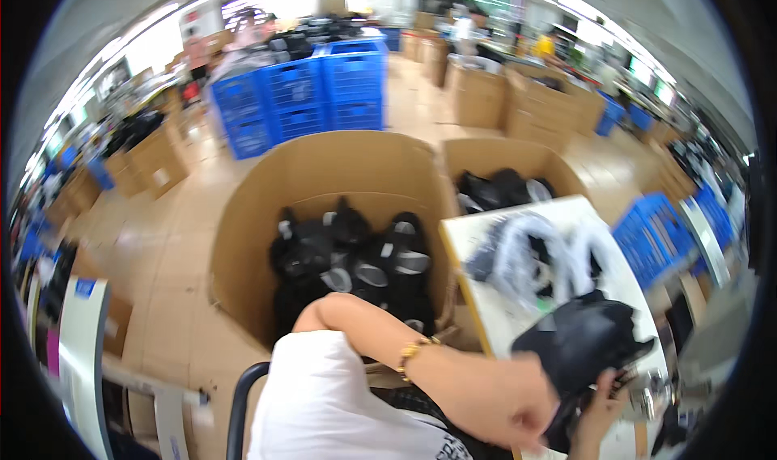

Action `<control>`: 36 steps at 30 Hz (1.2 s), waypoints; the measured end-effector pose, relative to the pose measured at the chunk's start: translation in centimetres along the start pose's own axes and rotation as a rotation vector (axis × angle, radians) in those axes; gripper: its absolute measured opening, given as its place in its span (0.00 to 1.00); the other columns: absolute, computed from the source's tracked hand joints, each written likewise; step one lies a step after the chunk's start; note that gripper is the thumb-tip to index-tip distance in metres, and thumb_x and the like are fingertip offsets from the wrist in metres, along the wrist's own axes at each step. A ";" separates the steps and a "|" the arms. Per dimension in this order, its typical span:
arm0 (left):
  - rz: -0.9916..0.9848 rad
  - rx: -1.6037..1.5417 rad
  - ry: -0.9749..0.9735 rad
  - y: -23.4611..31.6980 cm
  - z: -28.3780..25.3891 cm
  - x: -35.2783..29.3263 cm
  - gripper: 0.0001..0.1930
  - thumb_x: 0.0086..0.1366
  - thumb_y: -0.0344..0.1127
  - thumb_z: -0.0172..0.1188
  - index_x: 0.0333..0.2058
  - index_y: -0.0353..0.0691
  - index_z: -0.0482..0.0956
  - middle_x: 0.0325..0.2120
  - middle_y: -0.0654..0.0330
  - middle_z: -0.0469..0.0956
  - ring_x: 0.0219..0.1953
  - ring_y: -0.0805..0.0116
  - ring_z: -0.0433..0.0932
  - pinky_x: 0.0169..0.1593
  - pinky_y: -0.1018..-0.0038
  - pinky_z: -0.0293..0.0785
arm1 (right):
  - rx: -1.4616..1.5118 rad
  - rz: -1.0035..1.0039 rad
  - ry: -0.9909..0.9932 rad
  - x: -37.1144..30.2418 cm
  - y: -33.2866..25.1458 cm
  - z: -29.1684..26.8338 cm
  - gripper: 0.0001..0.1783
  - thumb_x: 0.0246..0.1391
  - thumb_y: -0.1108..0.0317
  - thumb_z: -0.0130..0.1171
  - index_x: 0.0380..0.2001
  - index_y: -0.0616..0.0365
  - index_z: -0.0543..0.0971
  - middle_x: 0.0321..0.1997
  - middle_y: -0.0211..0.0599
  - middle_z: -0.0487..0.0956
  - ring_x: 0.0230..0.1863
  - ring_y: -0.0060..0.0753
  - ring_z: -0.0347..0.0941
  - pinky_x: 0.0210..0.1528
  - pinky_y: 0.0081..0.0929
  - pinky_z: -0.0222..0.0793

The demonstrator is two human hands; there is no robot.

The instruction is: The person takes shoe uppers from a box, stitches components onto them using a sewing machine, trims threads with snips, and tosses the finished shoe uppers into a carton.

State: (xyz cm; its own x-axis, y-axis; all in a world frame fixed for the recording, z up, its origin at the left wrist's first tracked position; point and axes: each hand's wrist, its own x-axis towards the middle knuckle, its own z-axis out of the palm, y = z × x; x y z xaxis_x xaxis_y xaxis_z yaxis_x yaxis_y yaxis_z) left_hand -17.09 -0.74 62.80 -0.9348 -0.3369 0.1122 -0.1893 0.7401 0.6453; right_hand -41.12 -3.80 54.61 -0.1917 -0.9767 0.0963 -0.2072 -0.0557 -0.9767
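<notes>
A black, soft-looking sewn piece (579,334) lies at the near right part of the white table, its exact kind unclear. My right hand (597,415) grips its near edge, fingers closed round the dark material. My left hand (522,403) reaches across from the left, bracelet on the wrist, beside the piece's near left side. Motion smears its fingers, so whether it touches or holds the piece does not show. Close to my right hand is a shiny metal machine part (647,395).
Clear-plastic-wrapped rings or coils (526,254) sit farther back on the white table (477,258). A large cardboard box (243,233) at front holds several black pieces; a smaller box (558,169) stands behind the table. Blue crates (299,96) are stacked beyond, and people work in the background.
</notes>
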 end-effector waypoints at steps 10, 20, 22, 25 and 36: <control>0.035 -0.190 0.102 -8.5 0.6 17.8 0.22 0.52 0.45 0.57 0.12 0.31 0.65 0.10 0.55 0.59 0.14 0.71 0.57 0.20 0.72 0.55 | -0.167 0.140 -0.128 -4.5 -1.8 -7.7 0.17 0.51 0.59 0.48 0.22 0.64 0.70 0.11 0.33 0.64 0.17 0.18 0.55 0.19 0.21 0.55; -0.057 -0.069 0.340 -8.7 1.7 26.6 0.26 0.37 0.38 0.68 0.35 0.36 0.68 0.20 0.62 0.70 0.17 0.73 0.67 0.24 0.79 0.67 | -0.424 0.180 0.149 -0.6 -0.7 -12.9 0.16 0.49 0.62 0.52 0.15 0.59 0.65 0.09 0.22 0.61 0.15 0.13 0.53 0.17 0.19 0.51; 0.071 -0.113 0.448 -9.5 2.0 26.7 0.22 0.37 0.47 0.68 0.22 0.36 0.70 0.13 0.63 0.66 0.16 0.72 0.65 0.22 0.76 0.62 | -0.462 -0.070 0.209 -0.6 0.9 -13.0 0.14 0.46 0.64 0.54 0.32 0.59 0.64 0.10 0.26 0.63 0.15 0.15 0.57 0.17 0.17 0.52; 0.064 -0.119 0.518 -9.6 2.6 26.6 0.23 0.38 0.46 0.67 0.29 0.35 0.72 0.17 0.59 0.70 0.19 0.68 0.69 0.25 0.75 0.66 | -0.560 -0.004 0.273 -1.4 2.1 -12.8 0.20 0.45 0.66 0.56 0.41 0.59 0.65 0.13 0.28 0.63 0.17 0.15 0.56 0.20 0.15 0.53; -1.020 0.271 0.375 -28.4 -4.2 9.6 0.10 0.43 0.38 0.59 0.20 0.37 0.76 0.19 0.51 0.74 0.27 0.58 0.75 0.31 0.69 0.70 | -0.428 -0.030 0.215 -0.5 1.0 -12.3 0.17 0.42 0.69 0.59 0.38 0.61 0.71 0.33 0.33 0.74 0.23 0.18 0.62 0.28 0.15 0.60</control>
State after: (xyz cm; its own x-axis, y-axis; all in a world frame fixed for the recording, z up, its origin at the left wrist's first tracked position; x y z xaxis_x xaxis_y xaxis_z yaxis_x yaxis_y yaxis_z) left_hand -19.48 -27.41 48.75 -0.1637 -0.9785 -0.1254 -0.9173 0.1043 0.3843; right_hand -53.00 -0.82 55.94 -0.3645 -0.9084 0.2050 -0.5834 0.0511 -0.8106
